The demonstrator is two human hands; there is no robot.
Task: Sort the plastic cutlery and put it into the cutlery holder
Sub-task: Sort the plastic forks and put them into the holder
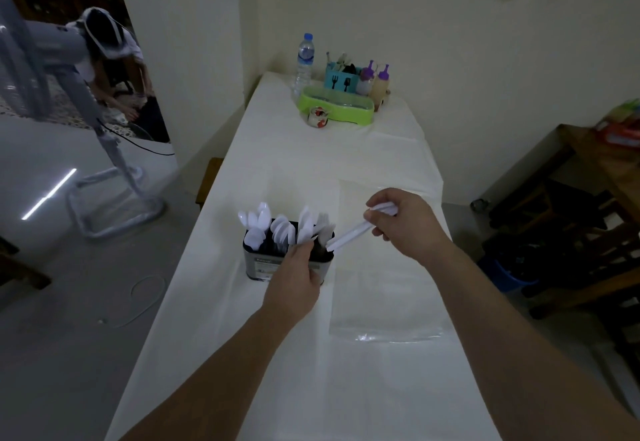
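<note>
A dark cutlery holder [258, 264] stands on the white table [346, 388], a little left of centre. White plastic spoons [258, 224] and other white cutlery stand upright in its compartments. My left hand [294, 288] is at the holder's front right rim, and its fingers pinch a white piece [304, 229] standing inside. My right hand [405, 222] hovers just right of the holder and grips a small bunch of white plastic cutlery [349, 234]; the handles point down-left toward the holder's right end.
An empty clear plastic bag [388, 305] lies flat to the right of the holder. At the far end stand a water bottle [304, 59], a green tray [337, 108], a blue caddy [341, 82] and sauce bottles [375, 83]. A fan stand [114, 170] is left, wooden furniture [595, 198] right.
</note>
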